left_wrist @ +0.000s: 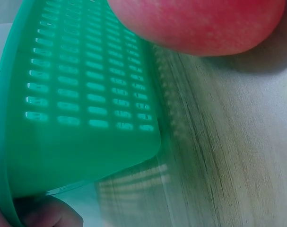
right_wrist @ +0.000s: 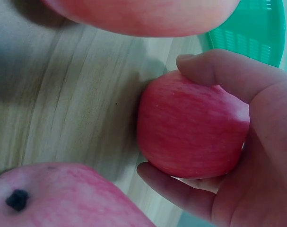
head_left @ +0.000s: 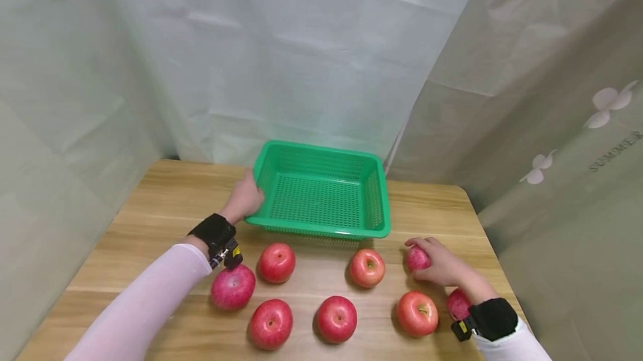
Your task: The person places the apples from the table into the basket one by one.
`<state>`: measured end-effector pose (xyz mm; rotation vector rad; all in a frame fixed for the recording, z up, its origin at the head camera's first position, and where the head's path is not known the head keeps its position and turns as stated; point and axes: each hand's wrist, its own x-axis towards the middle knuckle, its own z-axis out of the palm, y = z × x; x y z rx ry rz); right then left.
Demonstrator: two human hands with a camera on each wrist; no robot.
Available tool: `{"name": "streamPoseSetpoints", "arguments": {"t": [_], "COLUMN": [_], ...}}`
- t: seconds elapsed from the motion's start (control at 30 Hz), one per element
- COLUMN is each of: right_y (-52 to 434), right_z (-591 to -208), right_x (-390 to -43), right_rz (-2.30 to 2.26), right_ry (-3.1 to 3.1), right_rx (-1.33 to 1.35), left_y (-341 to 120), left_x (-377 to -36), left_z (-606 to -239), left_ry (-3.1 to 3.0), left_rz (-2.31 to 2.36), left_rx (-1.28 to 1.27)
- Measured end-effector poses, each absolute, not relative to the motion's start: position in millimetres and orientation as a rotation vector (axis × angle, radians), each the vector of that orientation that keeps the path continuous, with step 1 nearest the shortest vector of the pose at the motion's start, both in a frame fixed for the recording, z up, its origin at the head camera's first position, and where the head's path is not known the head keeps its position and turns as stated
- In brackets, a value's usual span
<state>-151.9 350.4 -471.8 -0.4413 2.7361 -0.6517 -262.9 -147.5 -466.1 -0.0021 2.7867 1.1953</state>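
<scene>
- The left hand (head_left: pixel 244 196) grips the left rim of the green basket (head_left: pixel 321 191); in the left wrist view a fingertip (left_wrist: pixel 48 215) curls under the rim.
- The basket stands at the back of the wooden bench (head_left: pixel 150 205), tilted a little.
- In front of the basket lie red apples in two loose rows — one (head_left: pixel 233 287) just beside the left wrist, then others at (head_left: pixel 276 262), (head_left: pixel 271 323), (head_left: pixel 337 318), (head_left: pixel 367 267) and (head_left: pixel 417 313).
- The right hand (head_left: pixel 442 263) is closed around a small red apple (head_left: pixel 417 258) — thumb and fingers are curled on it, and the apple is on the bench near the front right corner of the basket.
- One more apple (head_left: pixel 457 303) lies partly hidden beside the right wrist.
</scene>
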Motion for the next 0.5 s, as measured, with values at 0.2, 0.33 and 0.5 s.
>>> {"name": "streamPoseSetpoints", "arguments": {"t": [0.2,0.33,0.5], "right_y": [351.3,353.5,353.2], "right_z": [-471.1,-465.8,-448.5], "right_x": [-155.8,-160.2,-171.6], "right_rz": [-0.642,-0.644,-0.697], "right_ry": [2.75,2.789,2.84], "right_rx": [-0.447,-0.446,-0.433], "left_y": [-148.2,-147.5,-145.3], "left_x": [-260.3,-261.5,-261.7], "left_z": [-466.3,-468.3,-465.3], "left_ry": [2.774,2.779,2.804], "left_rz": [1.181,1.18,1.171], "left_rx": [-0.019,-0.019,0.002]}}
